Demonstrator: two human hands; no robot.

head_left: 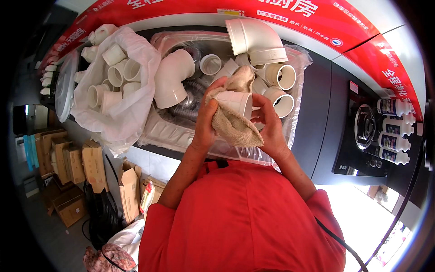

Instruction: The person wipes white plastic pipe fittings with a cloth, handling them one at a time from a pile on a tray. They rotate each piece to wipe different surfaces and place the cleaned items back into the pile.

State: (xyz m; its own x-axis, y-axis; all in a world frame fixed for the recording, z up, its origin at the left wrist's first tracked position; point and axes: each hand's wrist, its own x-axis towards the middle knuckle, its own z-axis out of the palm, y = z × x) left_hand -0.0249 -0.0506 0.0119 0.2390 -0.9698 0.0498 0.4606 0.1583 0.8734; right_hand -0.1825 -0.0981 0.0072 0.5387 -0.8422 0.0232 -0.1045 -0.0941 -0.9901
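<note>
A white plastic pipe fitting (235, 100) is held up in front of me, with a tan cloth (233, 128) wrapped partly around it. My left hand (206, 122) is closed on the cloth and the fitting from the left, thumb on top. My right hand (271, 124) grips the fitting near its open rim, some fingertips hidden behind or inside it. Behind my hands, a plastic-wrapped sink (158, 129) holds more white fittings. Among them are a big elbow (174, 75), another large elbow (256, 41), a short coupling (210, 64) and a flexible silver duct (186, 105).
Left of the sink, a white plastic bag (147, 54) is full of fittings. To the right lie a gas hob (364, 127) and several white bottles (393, 141). Cardboard boxes (94, 165) and a black cable coil (100, 211) are at lower left. A red-bannered wall (312, 22) borders the counter.
</note>
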